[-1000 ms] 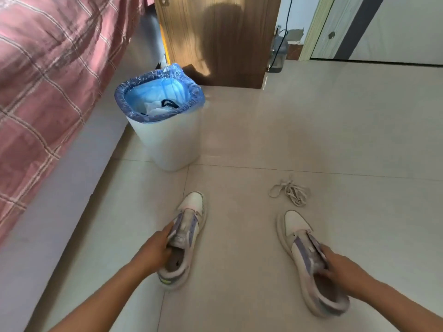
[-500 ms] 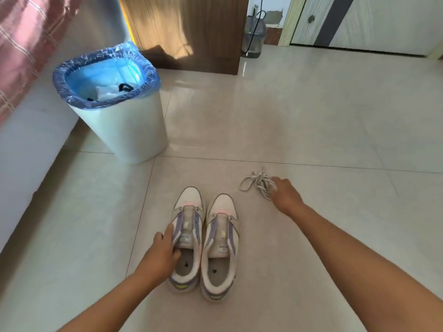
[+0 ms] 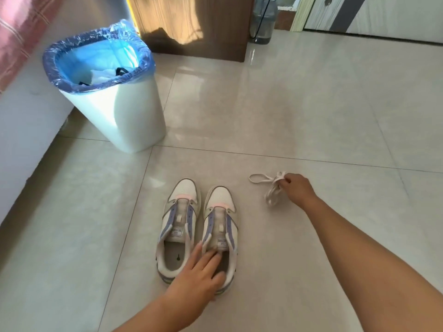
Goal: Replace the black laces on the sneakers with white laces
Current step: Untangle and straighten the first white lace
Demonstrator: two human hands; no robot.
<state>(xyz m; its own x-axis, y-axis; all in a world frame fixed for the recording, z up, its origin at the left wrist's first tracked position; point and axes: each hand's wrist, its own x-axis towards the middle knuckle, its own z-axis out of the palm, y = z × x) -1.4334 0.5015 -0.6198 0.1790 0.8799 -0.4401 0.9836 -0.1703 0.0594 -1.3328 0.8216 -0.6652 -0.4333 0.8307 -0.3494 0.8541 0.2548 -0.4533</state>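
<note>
Pair of white low-top sneakers with lilac side stripes [image 3: 199, 230] sits side by side on the glossy beige tile floor [image 3: 311, 104], toes away, no laces in the eyelets. Left hand [image 3: 199, 274] lies flat, fingers straight, over the heel openings, gripping nothing. Right hand [image 3: 296, 188] pinches the bundle of flat white cotton laces [image 3: 272, 188] just right of the shoes; a loop trails on the tile. Laces look light, limp, tangle-prone: best taken near a tip for threading. Shoes look light, fairly stiff; steady by collar or heel. White plastic bin with blue liner [image 3: 107, 92] stands well behind.
</note>
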